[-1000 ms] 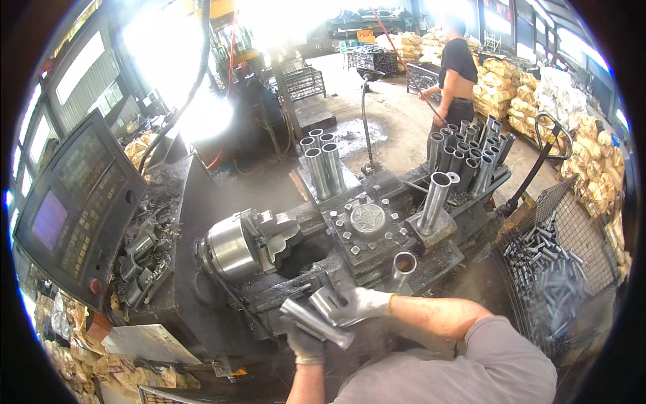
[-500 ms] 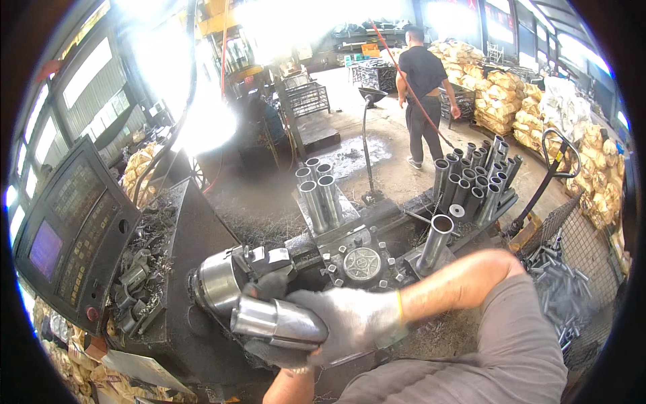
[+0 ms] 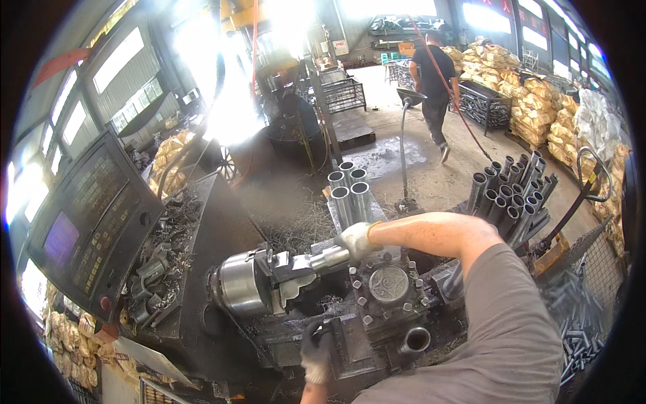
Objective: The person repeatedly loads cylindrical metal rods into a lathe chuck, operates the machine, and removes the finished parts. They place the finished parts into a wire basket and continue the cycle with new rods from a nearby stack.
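Observation:
My right hand (image 3: 359, 243), in a pale work glove, is closed round the end of a shiny steel tube (image 3: 328, 258). The tube's other end lies at the jaws of the lathe chuck (image 3: 243, 283); whether it sits inside them cannot be told. My left hand (image 3: 315, 353), gloved with dark fingertips, is low beside the dark lathe slide (image 3: 346, 350). Its fingers are curled, and what they grip, if anything, is hidden. A round-topped tool post (image 3: 388, 285) stands right of the chuck. Nearer to me, an open-ended tube (image 3: 415, 341) is by the carriage.
Four-sided clusters aside, several upright tubes (image 3: 351, 198) stand behind the tool post, and many more (image 3: 515, 192) at right. A control panel (image 3: 87, 222) and metal scraps (image 3: 155, 273) are left. A pallet jack handle (image 3: 592, 175), a bin of small tubes (image 3: 580, 330) and a walking person (image 3: 436, 84) are right.
Both hands were together on a shiny steel tube in front of the chuck. They have parted: the right is farther forward on a tube at the jaws, the left lower. The person walked farther away.

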`<action>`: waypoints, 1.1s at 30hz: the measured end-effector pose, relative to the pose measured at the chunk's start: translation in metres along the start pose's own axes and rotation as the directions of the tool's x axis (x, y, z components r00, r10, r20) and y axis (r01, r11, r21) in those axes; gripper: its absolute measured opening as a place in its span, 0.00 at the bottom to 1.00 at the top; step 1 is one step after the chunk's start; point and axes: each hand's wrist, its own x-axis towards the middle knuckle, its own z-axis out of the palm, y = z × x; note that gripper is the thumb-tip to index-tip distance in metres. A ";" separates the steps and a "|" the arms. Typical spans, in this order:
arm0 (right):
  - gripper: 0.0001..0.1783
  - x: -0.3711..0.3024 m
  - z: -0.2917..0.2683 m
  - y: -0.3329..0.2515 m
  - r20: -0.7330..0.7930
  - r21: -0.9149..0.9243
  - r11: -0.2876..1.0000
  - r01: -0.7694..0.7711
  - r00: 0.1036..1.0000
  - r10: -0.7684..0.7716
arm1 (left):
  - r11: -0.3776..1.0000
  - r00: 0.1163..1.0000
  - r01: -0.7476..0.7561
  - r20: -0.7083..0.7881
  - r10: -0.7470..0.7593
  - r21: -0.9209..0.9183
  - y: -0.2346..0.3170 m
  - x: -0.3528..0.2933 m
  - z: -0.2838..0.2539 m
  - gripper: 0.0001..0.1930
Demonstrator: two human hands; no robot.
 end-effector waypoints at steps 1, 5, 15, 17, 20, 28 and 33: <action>0.34 0.011 0.010 0.013 0.034 0.045 0.999 0.015 0.999 -0.017 | 0.992 0.997 0.078 0.002 -0.078 -0.104 -0.011 -0.004 -0.017 0.20; 0.39 0.022 0.018 0.023 0.180 0.260 0.962 -0.078 0.983 0.031 | 0.909 0.913 0.317 -0.173 -0.370 -0.272 -0.071 -0.048 -0.098 0.16; 0.45 0.028 0.024 -0.005 -0.025 0.295 0.917 0.270 0.961 -0.275 | 0.547 0.586 0.469 -0.219 -0.780 -0.694 -0.254 -0.169 -0.297 0.28; 0.43 0.040 0.036 -0.014 -0.111 0.263 0.924 0.277 0.960 -0.256 | 0.662 0.563 0.316 -0.428 -0.707 -0.679 -0.241 -0.150 -0.285 0.22; 0.31 0.039 0.015 -0.045 0.114 0.109 0.994 0.012 0.993 -0.024 | 0.817 0.545 0.199 -0.632 -0.551 -0.540 -0.218 -0.118 -0.298 0.14; 0.30 0.044 -0.004 -0.042 0.420 0.163 0.947 -0.277 0.888 0.187 | 0.627 0.546 0.167 -0.458 -0.702 -0.761 -0.152 -0.113 -0.317 0.25; 0.36 0.060 0.007 -0.042 0.347 0.398 0.890 -0.221 0.935 0.077 | 0.419 0.573 0.246 -0.218 -0.790 -0.874 -0.129 -0.101 -0.322 0.26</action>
